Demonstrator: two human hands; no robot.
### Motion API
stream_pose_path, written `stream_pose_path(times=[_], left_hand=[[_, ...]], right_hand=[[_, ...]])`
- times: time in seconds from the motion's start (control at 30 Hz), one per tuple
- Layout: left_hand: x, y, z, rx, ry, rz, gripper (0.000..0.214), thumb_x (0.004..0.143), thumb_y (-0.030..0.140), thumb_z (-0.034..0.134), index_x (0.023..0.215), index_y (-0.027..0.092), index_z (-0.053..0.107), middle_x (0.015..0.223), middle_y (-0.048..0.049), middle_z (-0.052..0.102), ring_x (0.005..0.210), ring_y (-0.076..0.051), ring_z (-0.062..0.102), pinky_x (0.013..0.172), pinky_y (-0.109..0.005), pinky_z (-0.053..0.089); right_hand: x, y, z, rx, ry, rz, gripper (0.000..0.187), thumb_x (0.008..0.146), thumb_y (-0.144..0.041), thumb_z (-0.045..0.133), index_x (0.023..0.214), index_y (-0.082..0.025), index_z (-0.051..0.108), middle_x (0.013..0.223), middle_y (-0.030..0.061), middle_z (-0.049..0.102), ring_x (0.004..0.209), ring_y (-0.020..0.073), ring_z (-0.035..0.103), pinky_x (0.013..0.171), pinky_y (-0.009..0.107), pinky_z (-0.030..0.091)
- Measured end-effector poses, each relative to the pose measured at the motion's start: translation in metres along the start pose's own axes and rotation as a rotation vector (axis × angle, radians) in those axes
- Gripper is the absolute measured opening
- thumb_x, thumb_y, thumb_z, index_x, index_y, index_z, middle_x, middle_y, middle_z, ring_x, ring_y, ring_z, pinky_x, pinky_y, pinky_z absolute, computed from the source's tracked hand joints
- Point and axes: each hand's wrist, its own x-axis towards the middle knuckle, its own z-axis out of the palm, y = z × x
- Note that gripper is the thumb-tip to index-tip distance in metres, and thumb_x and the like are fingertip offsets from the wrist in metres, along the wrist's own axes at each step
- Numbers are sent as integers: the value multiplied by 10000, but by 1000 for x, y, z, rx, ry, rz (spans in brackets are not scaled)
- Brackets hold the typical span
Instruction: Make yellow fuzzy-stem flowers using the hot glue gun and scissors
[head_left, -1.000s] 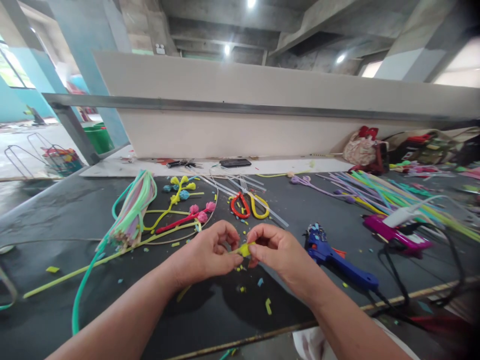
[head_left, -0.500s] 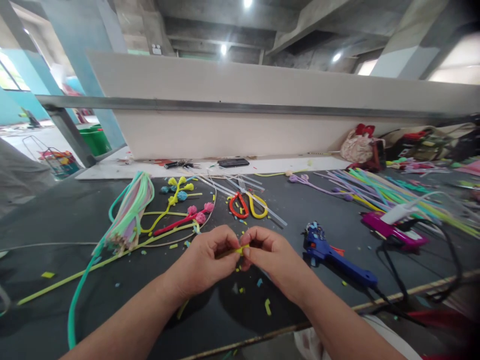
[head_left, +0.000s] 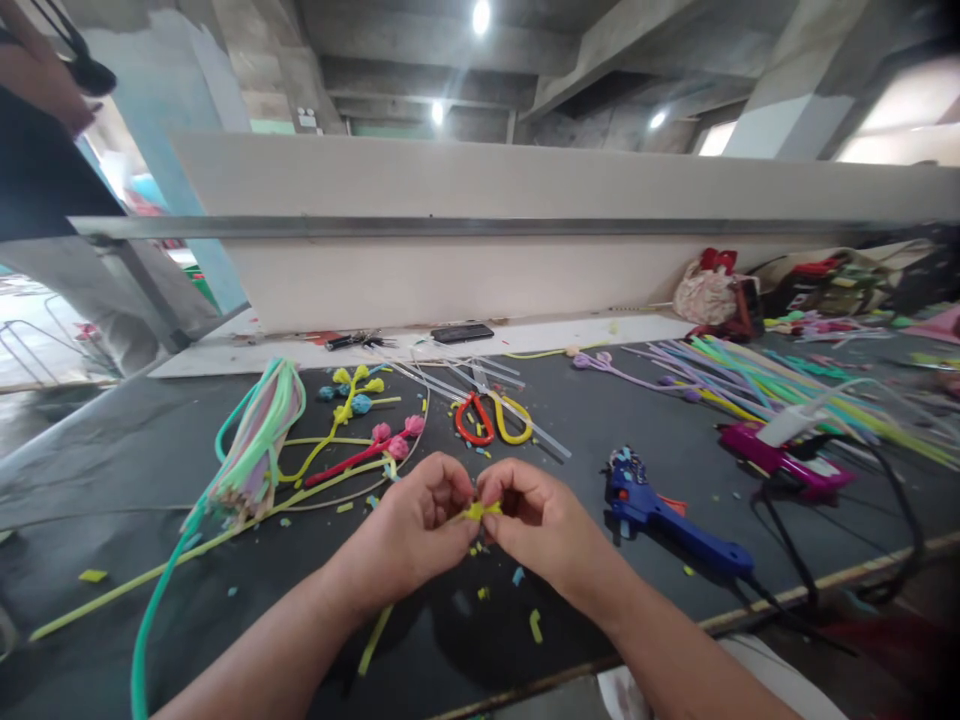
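Note:
My left hand (head_left: 416, 528) and my right hand (head_left: 536, 525) meet above the black table (head_left: 112, 470), fingertips pinched together on a small yellow pipe cleaner piece (head_left: 478, 511). A yellow stem (head_left: 373, 640) trails down from under my left hand. Behind the hands lie scissors with red and yellow handles (head_left: 491, 418) and pipe cleaner flowers with yellow, blue and pink buds (head_left: 367, 415). A bundle of pastel pipe cleaners (head_left: 259, 435) lies to the left.
A blue glue gun (head_left: 667, 515) lies right of my right hand, a pink one (head_left: 780, 462) beyond it with black cables. Long coloured stems (head_left: 765, 385) fan at the right. Cut scraps dot the table. A person (head_left: 52, 200) stands at far left. A phone (head_left: 461, 332) lies on the white ledge.
Both hands stayed pinched together on the yellow piece, shifting slightly left and turning it. The view tilted, and a person has come into view at the far left.

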Motion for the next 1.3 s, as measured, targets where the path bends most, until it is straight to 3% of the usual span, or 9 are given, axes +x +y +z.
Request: stream_pose_path(times=[0.13,0.23,0.43,0.6,0.7,0.83,1.1,1.3], left_hand=[[1,-2,-7,-227,-212,-230,275,735,274,661,893,179,457,672,13,603,452,-58,506,373,-130,272],[-1,-5,-11,-330,-280,-264,228,779,291,632,887,156,484,711,-40,645,468,-70,549,356,-119,285],[2,-10,-11,-384,-292,-295,208,774,278,654,821,139,506,682,-47,658,464,-78,580,347,-113,362],[2,-12,-11,-399,-259,-287,215,756,249,684,791,143,500,636,-25,651,410,-53,532,338,-106,361],[1,-12,-13,-433,-238,-254,214,761,242,684,790,149,493,627,-16,644,382,-40,492,324,-102,325],[4,-12,-18,-499,-238,-205,232,754,256,693,779,151,487,627,-17,633,354,-24,443,312,-99,259],[7,-1,-27,-474,-331,-128,305,741,275,709,951,144,530,716,-29,623,381,-13,418,310,-102,240],[10,21,-20,-287,-276,-170,335,681,290,759,869,143,525,715,-35,653,440,-59,537,333,-113,305]], right_hand=[[-2,-2,-7,-89,-59,-173,156,668,-68,546,722,-203,486,755,-20,503,678,110,495,617,240,415],[-3,-3,-12,-109,-123,-216,256,693,-19,512,846,-220,474,784,-30,506,693,103,518,654,241,438],[-4,1,-16,-264,-193,-263,365,686,32,479,933,-234,444,810,-34,509,718,105,536,698,259,450],[-7,2,-14,-345,-175,-265,389,657,38,481,936,-230,450,823,-26,505,738,112,517,695,252,436],[-9,-2,-14,-286,-196,-247,386,656,18,497,947,-231,447,851,-18,503,761,119,510,702,259,430],[-8,-8,-19,-54,-271,-193,472,681,-55,520,1101,-237,402,874,-4,525,803,137,518,703,273,421],[-5,-12,-27,29,-105,-187,334,726,-227,576,1034,-214,447,789,-19,495,662,116,450,611,262,374],[-3,-9,-24,159,-9,-180,263,714,-249,609,939,-223,474,886,-2,510,680,110,490,586,249,438]])
